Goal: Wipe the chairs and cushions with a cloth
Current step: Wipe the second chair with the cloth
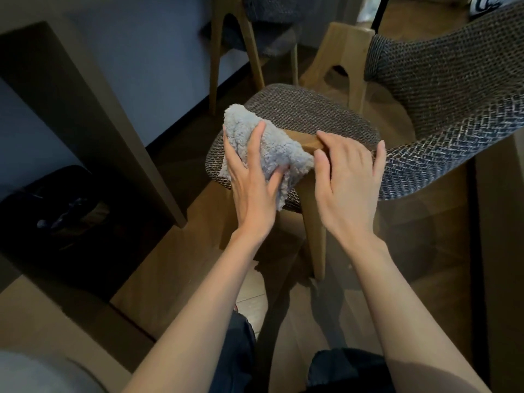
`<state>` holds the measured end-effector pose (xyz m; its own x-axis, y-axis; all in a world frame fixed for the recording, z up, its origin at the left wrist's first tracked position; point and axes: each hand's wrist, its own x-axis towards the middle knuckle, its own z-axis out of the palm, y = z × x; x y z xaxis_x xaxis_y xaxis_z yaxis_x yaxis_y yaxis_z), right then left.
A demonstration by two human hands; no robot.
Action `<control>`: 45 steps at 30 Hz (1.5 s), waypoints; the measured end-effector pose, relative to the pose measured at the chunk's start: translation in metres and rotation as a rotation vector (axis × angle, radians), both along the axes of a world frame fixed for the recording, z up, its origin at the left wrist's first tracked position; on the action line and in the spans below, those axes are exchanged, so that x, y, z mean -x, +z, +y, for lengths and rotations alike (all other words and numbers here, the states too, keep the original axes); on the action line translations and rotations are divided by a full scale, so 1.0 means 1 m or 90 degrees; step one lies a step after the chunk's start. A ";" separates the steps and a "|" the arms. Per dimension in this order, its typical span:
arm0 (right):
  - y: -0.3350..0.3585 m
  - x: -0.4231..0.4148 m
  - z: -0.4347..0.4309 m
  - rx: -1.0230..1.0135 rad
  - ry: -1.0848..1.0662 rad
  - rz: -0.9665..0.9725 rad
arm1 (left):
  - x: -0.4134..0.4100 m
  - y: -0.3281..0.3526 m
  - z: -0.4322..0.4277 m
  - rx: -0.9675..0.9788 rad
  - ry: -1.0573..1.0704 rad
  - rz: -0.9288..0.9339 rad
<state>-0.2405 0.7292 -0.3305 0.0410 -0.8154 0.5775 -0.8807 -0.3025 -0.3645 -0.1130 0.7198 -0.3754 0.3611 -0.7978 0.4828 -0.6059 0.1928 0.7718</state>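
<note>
A fluffy grey cloth (262, 143) lies bunched on the near left edge of a tweed seat cushion (326, 114) of a wooden chair. My left hand (251, 182) holds the cloth, fingers spread over it and the thumb tucked under a fold. My right hand (347, 177) grips the top of the chair's wooden leg and frame (307, 141) beside the cloth. The curved tweed backrest (453, 103) sweeps round on the right. The wooden leg (316, 228) runs down between my forearms.
A dark table leg (93, 114) slants down at the left, with a black bag (54, 211) on the floor beneath. Another wooden chair (246, 46) stands at the back by the blue-grey wall. My knees in dark trousers (348, 370) are at the bottom.
</note>
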 end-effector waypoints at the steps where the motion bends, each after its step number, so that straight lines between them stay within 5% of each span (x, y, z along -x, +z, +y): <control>1: -0.002 -0.002 0.001 -0.006 0.009 0.027 | -0.003 -0.001 0.000 0.000 0.000 -0.004; 6: -0.005 -0.008 0.002 -0.028 0.002 0.107 | -0.023 -0.021 0.000 -0.013 -0.012 0.041; 14: -0.012 -0.021 -0.005 0.003 -0.039 0.096 | -0.038 -0.093 -0.002 -0.288 0.065 0.063; 23: -0.020 -0.028 -0.013 0.017 -0.074 0.072 | -0.038 -0.130 -0.012 -0.346 0.120 0.066; 30: -0.021 -0.026 -0.014 0.027 -0.068 0.072 | -0.049 -0.144 -0.015 -0.482 0.107 0.226; 35: -0.018 -0.025 -0.012 0.013 -0.053 0.069 | -0.032 -0.109 -0.005 -0.321 0.118 0.127; 45: 0.005 0.032 -0.006 0.008 0.070 0.084 | 0.019 -0.007 0.003 0.069 0.088 0.152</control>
